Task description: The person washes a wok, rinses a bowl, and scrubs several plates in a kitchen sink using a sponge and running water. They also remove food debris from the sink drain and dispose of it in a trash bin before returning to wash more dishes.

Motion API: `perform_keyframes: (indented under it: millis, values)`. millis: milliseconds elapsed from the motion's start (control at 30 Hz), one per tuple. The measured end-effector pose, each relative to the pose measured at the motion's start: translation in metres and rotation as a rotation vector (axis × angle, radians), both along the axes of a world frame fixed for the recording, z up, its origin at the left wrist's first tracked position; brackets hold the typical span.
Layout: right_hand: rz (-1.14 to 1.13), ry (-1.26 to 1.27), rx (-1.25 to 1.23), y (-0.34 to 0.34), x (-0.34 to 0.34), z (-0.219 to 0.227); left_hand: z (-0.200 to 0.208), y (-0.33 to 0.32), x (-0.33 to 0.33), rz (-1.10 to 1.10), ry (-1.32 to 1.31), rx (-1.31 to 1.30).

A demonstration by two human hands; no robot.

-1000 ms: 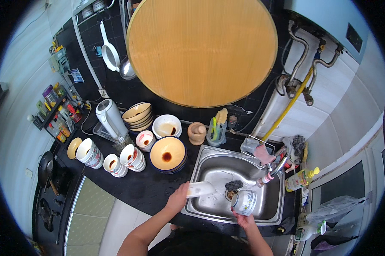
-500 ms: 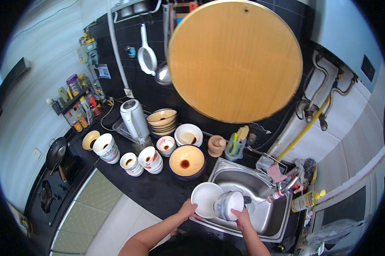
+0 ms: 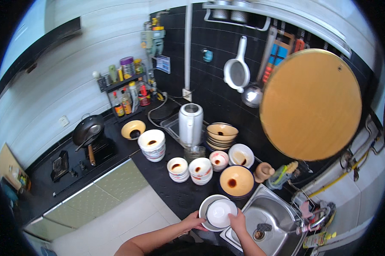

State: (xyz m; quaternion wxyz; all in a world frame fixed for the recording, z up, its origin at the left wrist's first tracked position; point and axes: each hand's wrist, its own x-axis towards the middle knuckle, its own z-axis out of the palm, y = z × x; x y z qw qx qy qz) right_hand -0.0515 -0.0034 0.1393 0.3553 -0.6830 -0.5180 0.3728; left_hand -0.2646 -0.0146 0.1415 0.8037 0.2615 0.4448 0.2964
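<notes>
My left hand grips the left rim of a larger white bowl at the counter's front edge. A smaller white bowl is over or inside that larger one, and my right hand is closed on its right side. Just beyond them stands a wide yellow bowl with a dark brown spot of liquid in its bottom. To my right is the steel sink, with a dark scrubber by its drain.
Stacks of small bowls and a taller bowl stack stand on the black counter. Behind them are a kettle, yellow bowls and a wooden mortar. A wok sits far left; a round board hangs right.
The smaller bowl has moved left from beside the larger bowl to over or into it, carried by my right hand. My view has turned left, showing more of the stove side.
</notes>
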Motion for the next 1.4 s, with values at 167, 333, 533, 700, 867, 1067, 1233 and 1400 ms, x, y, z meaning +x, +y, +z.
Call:
perform_keyframes:
  millis: [167,333,533,700,867,1067,1233,1400]
  values:
    - [0.278,-0.308,-0.081,0.025,-0.061,0.036,0.002,-0.008,-0.056,0.145,-0.031,-0.037]
    - [0.501,-0.524,-0.08,0.042,-0.117,0.048,-0.008,-0.031,-0.101,0.379,-0.105,-0.033]
    - [0.714,-0.329,0.067,0.033,-0.197,0.056,0.009,-0.077,-0.152,0.625,0.005,-0.025]
    - [0.863,-0.252,0.34,0.031,-0.259,0.05,0.013,-0.11,-0.202,0.841,0.04,-0.032]
    - [1.051,-0.307,0.292,0.033,-0.353,0.054,-0.002,-0.137,-0.266,0.966,-0.085,-0.018]
    - [1.245,-0.209,0.398,0.004,-0.493,0.051,0.0,-0.191,-0.364,1.219,-0.113,0.058]
    - [1.431,0.045,0.309,-0.023,-0.603,0.042,0.007,-0.232,-0.433,1.474,-0.125,0.087]
    - [1.552,0.27,-0.129,-0.044,-0.703,0.027,0.009,-0.267,-0.49,1.689,-0.131,0.09]
